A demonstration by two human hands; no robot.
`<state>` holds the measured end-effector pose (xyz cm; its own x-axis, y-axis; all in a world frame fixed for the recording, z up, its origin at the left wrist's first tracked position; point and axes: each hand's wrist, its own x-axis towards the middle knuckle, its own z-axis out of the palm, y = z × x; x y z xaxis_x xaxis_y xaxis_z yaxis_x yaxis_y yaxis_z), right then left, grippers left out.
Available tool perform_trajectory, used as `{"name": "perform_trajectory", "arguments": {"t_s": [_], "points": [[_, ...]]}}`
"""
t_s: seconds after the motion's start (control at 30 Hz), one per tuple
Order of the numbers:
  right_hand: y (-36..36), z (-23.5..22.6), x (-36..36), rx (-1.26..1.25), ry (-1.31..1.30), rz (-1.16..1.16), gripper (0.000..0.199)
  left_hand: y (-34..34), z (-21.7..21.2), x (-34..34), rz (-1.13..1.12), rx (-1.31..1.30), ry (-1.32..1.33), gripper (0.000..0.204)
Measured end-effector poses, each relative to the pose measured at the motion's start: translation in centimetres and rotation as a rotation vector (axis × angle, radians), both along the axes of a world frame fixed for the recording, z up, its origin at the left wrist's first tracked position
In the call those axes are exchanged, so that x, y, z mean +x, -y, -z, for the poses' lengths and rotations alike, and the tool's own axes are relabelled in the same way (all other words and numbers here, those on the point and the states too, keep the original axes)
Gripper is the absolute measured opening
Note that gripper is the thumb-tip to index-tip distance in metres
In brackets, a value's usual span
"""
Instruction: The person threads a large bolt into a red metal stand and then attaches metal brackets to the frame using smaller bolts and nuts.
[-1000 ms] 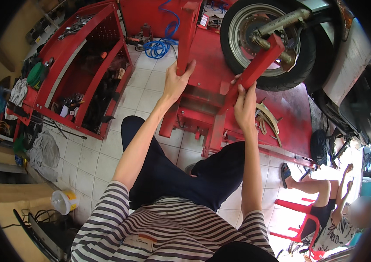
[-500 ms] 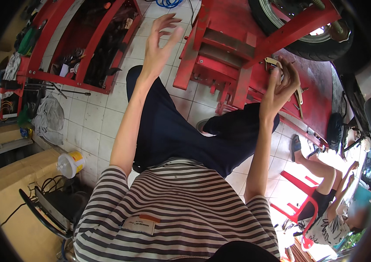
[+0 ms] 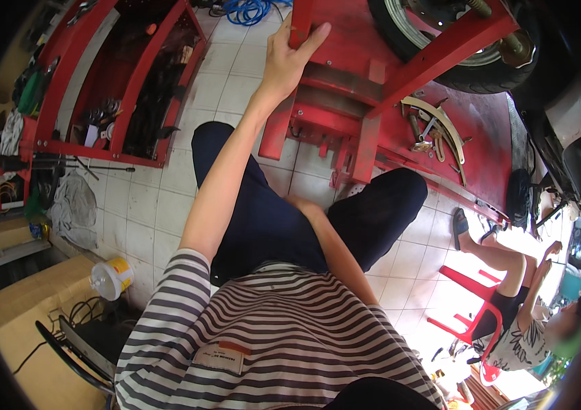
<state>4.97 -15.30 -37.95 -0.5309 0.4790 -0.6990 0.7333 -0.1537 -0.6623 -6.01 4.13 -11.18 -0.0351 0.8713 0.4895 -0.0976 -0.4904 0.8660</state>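
My left hand (image 3: 286,65) is closed around the upright red metal post (image 3: 302,15) of a red steel stand, its thumb lying along the post's right side. Down between my knees is my right hand (image 3: 301,205), against the inner side of my dark trousers (image 3: 263,219). Its fingers are hidden there, so what they do does not show. To the right of the post, a red metal arm (image 3: 434,61) of the stand slants across a wheel with a black tyre (image 3: 471,81).
Curved metal pieces (image 3: 455,140) and small parts lie on the red bench top (image 3: 492,137). On the left stands a red rack (image 3: 126,96) of tools. A white bucket (image 3: 111,279) and blue hose (image 3: 253,10) are on the floor. Another person sits on a red chair (image 3: 471,294) at right.
My left hand has reached forward and right from open air and taken hold of the red post. My right hand has dropped from above the metal parts to between my knees.
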Motion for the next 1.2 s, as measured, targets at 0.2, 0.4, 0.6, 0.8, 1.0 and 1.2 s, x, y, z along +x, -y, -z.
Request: {"name": "perform_trajectory", "arguments": {"t_s": [0.2,0.4,0.6,0.8,1.0,1.2], "points": [[-0.9,0.0,-3.9,0.064,0.023,-0.066,0.03,-0.8,1.1,0.2,0.008,-0.047,0.013,0.028],[0.0,-0.1,-3.8,0.084,-0.005,-0.041,0.03,-0.9,1.0,0.8,0.042,-0.07,0.064,0.022],[1.6,-0.6,-1.8,0.071,-0.024,-0.046,0.03,-0.4,1.3,0.3,-0.005,-0.096,0.069,0.018],[0.9,-0.4,-1.2,0.057,-0.028,-0.017,0.03,-0.6,1.0,0.5,0.042,0.004,-0.003,0.014],[-0.1,-0.7,-0.7,0.081,-0.023,0.001,0.03,-0.6,0.7,0.0,0.044,-0.066,0.023,0.018],[-0.6,-0.6,-0.7,0.131,-0.011,0.03,0.03,-0.9,1.1,0.4,0.02,-0.07,0.039,0.018]]}}
